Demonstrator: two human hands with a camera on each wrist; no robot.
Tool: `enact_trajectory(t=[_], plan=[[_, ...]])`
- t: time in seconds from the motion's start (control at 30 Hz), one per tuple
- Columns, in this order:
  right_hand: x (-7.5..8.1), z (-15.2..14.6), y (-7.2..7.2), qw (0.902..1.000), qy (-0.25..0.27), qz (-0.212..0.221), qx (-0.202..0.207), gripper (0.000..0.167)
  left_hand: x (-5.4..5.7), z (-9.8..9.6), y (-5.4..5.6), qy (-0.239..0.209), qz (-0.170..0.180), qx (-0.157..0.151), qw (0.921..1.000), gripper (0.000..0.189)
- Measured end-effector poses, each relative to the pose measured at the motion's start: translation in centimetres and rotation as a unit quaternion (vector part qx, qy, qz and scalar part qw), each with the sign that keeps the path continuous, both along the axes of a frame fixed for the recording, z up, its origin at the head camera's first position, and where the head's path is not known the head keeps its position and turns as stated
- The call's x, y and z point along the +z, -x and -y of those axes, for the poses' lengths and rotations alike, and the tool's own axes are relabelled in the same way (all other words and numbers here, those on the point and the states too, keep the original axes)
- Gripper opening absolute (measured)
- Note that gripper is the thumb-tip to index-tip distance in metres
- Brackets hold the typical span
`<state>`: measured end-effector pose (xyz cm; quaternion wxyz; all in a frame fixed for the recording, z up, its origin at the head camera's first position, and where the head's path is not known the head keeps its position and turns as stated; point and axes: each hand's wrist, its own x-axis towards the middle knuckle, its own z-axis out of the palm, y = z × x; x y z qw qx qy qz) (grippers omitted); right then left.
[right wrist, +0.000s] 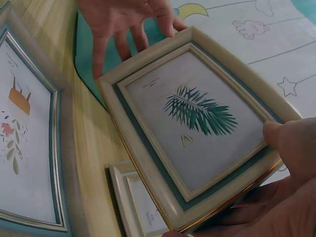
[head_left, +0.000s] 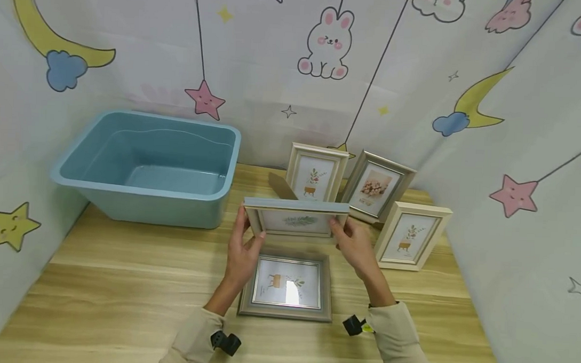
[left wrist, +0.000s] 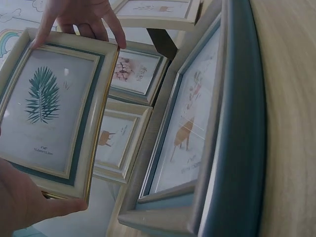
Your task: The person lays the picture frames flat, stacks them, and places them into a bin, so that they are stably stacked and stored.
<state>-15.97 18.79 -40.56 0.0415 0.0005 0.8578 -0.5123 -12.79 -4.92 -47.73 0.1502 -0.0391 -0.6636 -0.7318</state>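
Note:
Both hands hold a cream picture frame (head_left: 296, 205) with a green palm leaf print, tilted up above the table. My left hand (head_left: 242, 257) grips its left end, and my right hand (head_left: 355, 245) grips the right end with the thumb on the front. The leaf print (right wrist: 200, 111) faces the right wrist view; the frame's back is hidden. Below the hands, a grey-brown picture frame (head_left: 286, 313) with a potted-plant print lies flat, face up. It appears large and close in the left wrist view, where its side edge (left wrist: 237, 123) shows bluish.
A blue plastic tub (head_left: 148, 192) stands at the back left. Behind and right of the hands stand a cream frame (head_left: 341, 167), a brown frame with a flower print (head_left: 399, 193) and another cream frame (head_left: 412, 265). A patterned cloth (head_left: 268, 132) hangs behind the wooden table (head_left: 123, 282).

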Motion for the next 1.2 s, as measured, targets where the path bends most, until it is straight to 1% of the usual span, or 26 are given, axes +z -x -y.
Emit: enact_trajectory(t=[0.1,0.27,0.47,0.63,0.77,0.83,0.9,0.93,1.0,1.03,1.1,1.17,1.2], plan=[[-0.6,-0.2,0.1,0.9997,0.022,0.008,-0.008,0.037,-0.1,0.0,-0.1,0.013,-0.012,-0.008,0.9998,0.08],[-1.5,-0.4,0.2,0.9981,0.059,0.011,-0.014,0.035,-0.3,0.1,-0.2,0.031,-0.009,0.0,0.9995,0.082],[-2.9,-0.5,-0.4,0.9952,0.093,0.003,-0.028,0.031,-0.5,0.6,-0.2,0.056,-0.026,-0.001,0.9981,0.083],[-4.7,-0.5,-1.6,0.9913,0.124,-0.007,-0.042,0.03,-0.4,1.1,0.0,0.077,-0.04,-0.026,0.9959,0.081],[-6.0,-0.5,-2.5,0.9871,0.148,-0.026,-0.055,0.03,0.0,1.5,0.6,0.107,-0.057,-0.057,0.991,0.087],[-6.4,-0.6,-2.9,0.9851,0.158,-0.038,-0.057,0.029,0.5,1.8,1.1,0.12,-0.062,-0.078,0.9878,0.093],[-6.7,-0.6,-3.2,0.9831,0.167,-0.049,-0.057,0.027,1.1,2.2,1.7,0.128,-0.066,-0.106,0.9838,0.101],[-6.8,-0.6,-3.4,0.9819,0.172,-0.055,-0.058,0.026,1.4,2.5,2.0,0.133,-0.068,-0.124,0.981,0.105],[-7.0,-0.5,-3.6,0.9787,0.185,-0.066,-0.059,0.022,2.1,3.0,2.8,0.131,-0.085,-0.17,0.973,0.114],[-7.1,-0.5,-3.7,0.977,0.191,-0.073,-0.06,0.019,2.5,3.2,3.2,0.127,-0.097,-0.194,0.9679,0.12],[-7.3,-0.5,-3.7,0.9733,0.204,-0.088,-0.056,0.015,3.3,3.7,4.0,0.124,-0.125,-0.24,0.9545,0.13],[-7.4,-0.4,-3.8,0.9697,0.214,-0.109,-0.045,0.012,4.2,4.2,4.7,0.118,-0.147,-0.289,0.9386,0.138],[-7.4,-0.4,-3.8,0.9679,0.217,-0.121,-0.039,0.012,4.6,4.4,5.0,0.118,-0.153,-0.311,0.9308,0.14]])
